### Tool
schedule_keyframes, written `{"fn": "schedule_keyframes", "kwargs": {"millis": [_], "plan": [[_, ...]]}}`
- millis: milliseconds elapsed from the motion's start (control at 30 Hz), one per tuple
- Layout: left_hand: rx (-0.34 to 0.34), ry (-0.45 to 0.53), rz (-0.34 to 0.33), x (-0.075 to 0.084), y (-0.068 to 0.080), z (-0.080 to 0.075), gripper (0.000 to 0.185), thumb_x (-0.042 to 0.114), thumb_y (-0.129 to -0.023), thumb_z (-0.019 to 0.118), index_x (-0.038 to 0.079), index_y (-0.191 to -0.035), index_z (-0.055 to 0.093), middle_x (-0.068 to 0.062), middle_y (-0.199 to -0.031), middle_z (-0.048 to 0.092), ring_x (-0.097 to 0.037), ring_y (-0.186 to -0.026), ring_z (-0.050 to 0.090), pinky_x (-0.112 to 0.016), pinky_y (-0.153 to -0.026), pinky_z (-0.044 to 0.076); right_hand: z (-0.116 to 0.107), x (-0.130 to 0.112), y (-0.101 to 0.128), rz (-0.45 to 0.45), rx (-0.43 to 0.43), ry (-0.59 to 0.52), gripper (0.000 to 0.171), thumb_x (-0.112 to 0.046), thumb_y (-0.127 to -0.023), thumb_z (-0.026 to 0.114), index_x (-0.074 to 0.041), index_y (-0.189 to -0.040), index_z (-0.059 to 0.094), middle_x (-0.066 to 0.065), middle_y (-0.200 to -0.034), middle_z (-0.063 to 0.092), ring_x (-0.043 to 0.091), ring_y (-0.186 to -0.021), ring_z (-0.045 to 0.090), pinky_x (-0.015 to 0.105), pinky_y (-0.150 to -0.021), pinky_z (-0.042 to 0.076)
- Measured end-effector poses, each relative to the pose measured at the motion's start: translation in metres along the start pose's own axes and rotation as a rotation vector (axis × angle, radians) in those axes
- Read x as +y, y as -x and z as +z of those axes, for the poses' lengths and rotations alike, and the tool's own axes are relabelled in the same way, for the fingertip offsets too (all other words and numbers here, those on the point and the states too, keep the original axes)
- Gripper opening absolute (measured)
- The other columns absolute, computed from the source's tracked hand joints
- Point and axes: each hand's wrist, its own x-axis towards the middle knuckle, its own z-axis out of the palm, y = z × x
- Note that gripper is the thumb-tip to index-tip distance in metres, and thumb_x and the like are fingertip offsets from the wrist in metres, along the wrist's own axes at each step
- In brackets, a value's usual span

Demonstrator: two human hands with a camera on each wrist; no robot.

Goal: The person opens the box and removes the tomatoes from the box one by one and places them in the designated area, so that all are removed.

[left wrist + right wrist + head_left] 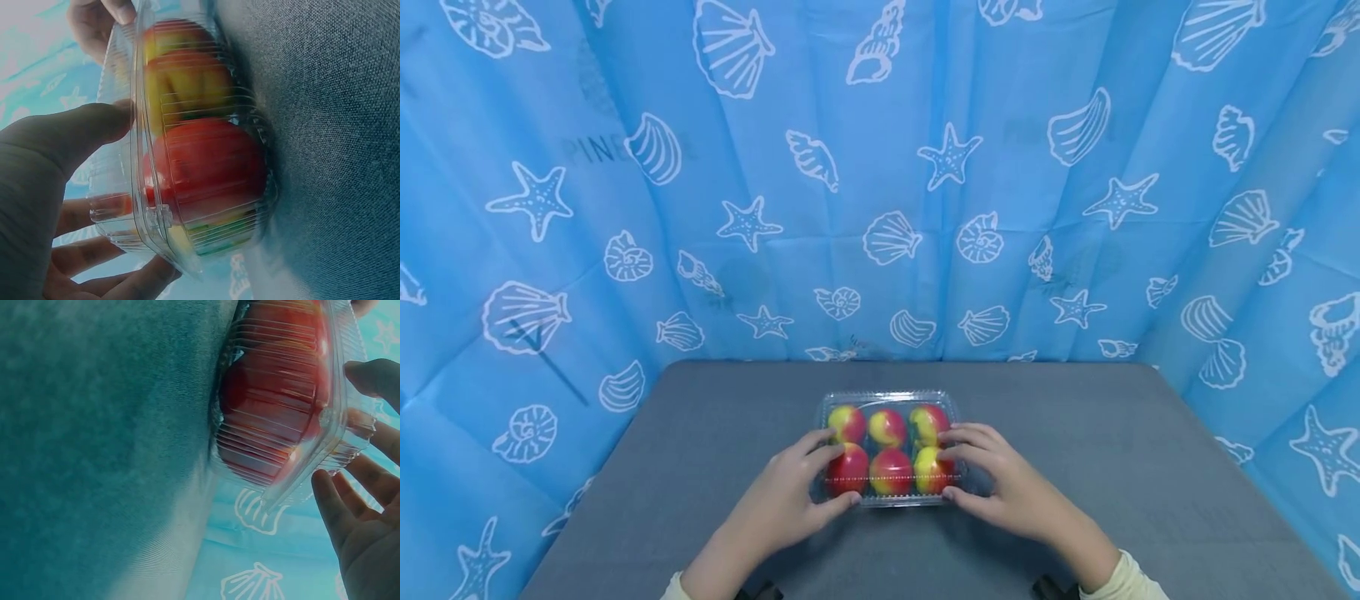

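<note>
Near the bench's front edge, a clear box (889,448) of six fruits sits shut. Left hand (790,492) and right hand (1000,483) grip its ends; the lid looks unopened.

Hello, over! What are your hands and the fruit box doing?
Left hand, right hand gripping clear plastic clamshell box of six red-yellow fruits. Lid closed. Nothing blocking.

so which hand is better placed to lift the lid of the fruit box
Probably the right hand: its fingers lie over the lid of the clear box and its thumb sits at the front rim. The left hand grips the box's left end, fit to steady it.
</note>
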Motion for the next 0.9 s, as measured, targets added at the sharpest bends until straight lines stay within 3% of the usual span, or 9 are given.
{"fn": "schedule_keyframes", "kwargs": {"millis": [133, 400, 567, 733, 900], "plan": [[0.002, 0.007, -0.001, -0.001, 0.001, 0.001, 0.058, 0.054, -0.087, 0.085, 0.018, -0.131, 0.074, -0.007, -0.145, 0.064, -0.024, -0.121, 0.071, -0.044, -0.089, 0.066, -0.001, -0.001, 0.000, 0.005, -0.013, -0.007, 0.035, -0.024, -0.090, 0.088, -0.027, -0.123, 0.075, -0.004, -0.144, 0.065, 0.021, -0.139, 0.053, 0.047, -0.102, 0.061], [-0.026, -0.010, -0.014, 0.002, 0.001, -0.004, 0.059, 0.055, -0.088, 0.083, 0.019, -0.133, 0.072, -0.007, -0.149, 0.061, -0.026, -0.127, 0.068, -0.047, -0.094, 0.065, -0.002, -0.003, 0.001, 0.007, 0.010, 0.036, 0.037, -0.028, -0.089, 0.089, -0.028, -0.124, 0.075, -0.003, -0.148, 0.063, 0.023, -0.140, 0.054, 0.053, -0.103, 0.060], [-0.022, 0.000, -0.008, 0.001, 0.001, -0.006, 0.059, 0.055, -0.089, 0.083, 0.021, -0.135, 0.070, -0.008, -0.155, 0.056, -0.026, -0.129, 0.067, -0.046, -0.095, 0.064, -0.003, -0.003, 0.003, 0.029, 0.011, 0.022, 0.053, -0.030, -0.089, 0.089, -0.024, -0.138, 0.069, 0.004, -0.159, 0.053, 0.029, -0.143, 0.054, 0.053, -0.102, 0.060], [0.012, 0.003, -0.038, -0.001, 0.002, -0.006, 0.080, 0.059, -0.084, 0.085, 0.019, -0.149, 0.061, -0.008, -0.166, 0.044, -0.028, -0.135, 0.064, -0.050, -0.099, 0.062, -0.006, 0.002, 0.001, 0.063, 0.021, -0.041, 0.072, -0.037, -0.087, 0.090, -0.019, -0.149, 0.059, 0.007, -0.163, 0.049, 0.034, -0.146, 0.051, 0.057, -0.102, 0.059], [0.019, 0.029, -0.099, -0.005, 0.000, -0.006, 0.112, 0.069, -0.074, 0.088, 0.017, -0.163, 0.043, -0.008, -0.168, 0.041, -0.034, -0.143, 0.057, -0.059, -0.104, 0.058, -0.009, 0.009, 0.000, 0.118, 0.035, -0.103, 0.086, -0.043, -0.085, 0.090, -0.018, -0.157, 0.049, 0.013, -0.164, 0.048, 0.039, -0.149, 0.049, 0.062, -0.104, 0.057]]}}
